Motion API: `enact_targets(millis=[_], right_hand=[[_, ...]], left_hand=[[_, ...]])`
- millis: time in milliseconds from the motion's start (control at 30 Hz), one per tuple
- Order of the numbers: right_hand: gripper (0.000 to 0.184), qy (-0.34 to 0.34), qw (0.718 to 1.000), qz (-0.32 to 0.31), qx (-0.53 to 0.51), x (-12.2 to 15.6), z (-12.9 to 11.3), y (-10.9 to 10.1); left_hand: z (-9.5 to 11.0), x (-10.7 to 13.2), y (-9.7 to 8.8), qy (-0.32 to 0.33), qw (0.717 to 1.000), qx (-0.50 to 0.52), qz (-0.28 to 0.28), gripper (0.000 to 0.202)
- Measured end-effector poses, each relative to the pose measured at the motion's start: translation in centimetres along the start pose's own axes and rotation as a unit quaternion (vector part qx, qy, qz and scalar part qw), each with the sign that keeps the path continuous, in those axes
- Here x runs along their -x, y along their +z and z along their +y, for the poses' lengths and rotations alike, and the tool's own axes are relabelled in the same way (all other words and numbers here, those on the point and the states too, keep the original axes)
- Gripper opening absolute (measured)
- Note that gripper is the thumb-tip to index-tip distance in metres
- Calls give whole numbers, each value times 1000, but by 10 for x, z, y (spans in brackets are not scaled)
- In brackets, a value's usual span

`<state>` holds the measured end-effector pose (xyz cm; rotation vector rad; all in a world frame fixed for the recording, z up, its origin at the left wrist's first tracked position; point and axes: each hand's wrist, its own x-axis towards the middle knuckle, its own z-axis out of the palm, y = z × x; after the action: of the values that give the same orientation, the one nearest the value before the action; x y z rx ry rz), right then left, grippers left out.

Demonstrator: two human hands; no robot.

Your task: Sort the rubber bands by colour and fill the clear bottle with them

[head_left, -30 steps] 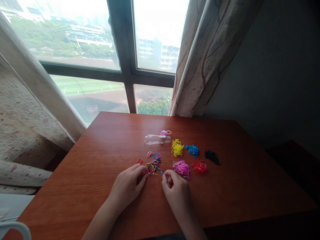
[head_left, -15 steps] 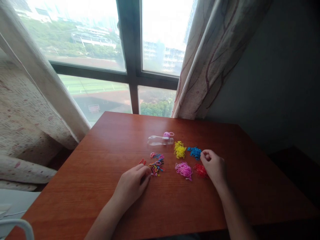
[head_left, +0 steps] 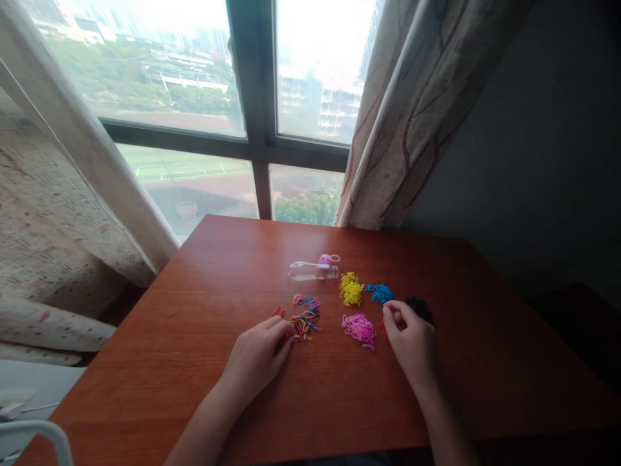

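Small rubber bands lie in sorted piles on a red-brown table point(head_left: 204, 362): yellow point(head_left: 350, 289), blue point(head_left: 380, 292), pink point(head_left: 359, 328), black point(head_left: 418, 305), and a red pile point(head_left: 381, 329) mostly hidden under my right hand. A mixed-colour pile point(head_left: 304, 318) lies to their left. My left hand point(head_left: 257, 358) rests on the table with its fingers curled, fingertips touching the mixed pile. My right hand point(head_left: 412, 343) is over the red pile with its fingers pinched together; what they hold is too small to see.
A clear plastic bottle point(head_left: 310, 271) lies on its side behind the piles, with a pink cap point(head_left: 328, 259) next to it. Curtains hang left point(head_left: 63, 194) and right point(head_left: 402, 116) of a window. A white curved object point(head_left: 33, 435) shows at the bottom left.
My right hand went from the mixed pile out to the blue pile, then drew back over the red pile. My left hand has stayed at the mixed pile.
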<state>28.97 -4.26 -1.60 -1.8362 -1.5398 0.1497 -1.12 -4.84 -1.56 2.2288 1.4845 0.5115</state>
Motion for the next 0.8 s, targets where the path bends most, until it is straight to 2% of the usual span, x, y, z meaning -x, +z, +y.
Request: enact_targets(millis=[167,333,600,800], right_hand=[[21,-36,989,-86,-111,42,-39,20],[16,-75,977,-153,-125,70,-56,37],[15,-117,977,-166,-66,75,-60,36],[16,-140,975,-167,-45,81,-64,32]], left_hand=[[1,-1,-1,3,1000,-6,5,14],[-1,0,1,26,999,20,12,15],[-3,1,2,38,995,58,67,13],[10,-6,4,59,993,73,77,15]])
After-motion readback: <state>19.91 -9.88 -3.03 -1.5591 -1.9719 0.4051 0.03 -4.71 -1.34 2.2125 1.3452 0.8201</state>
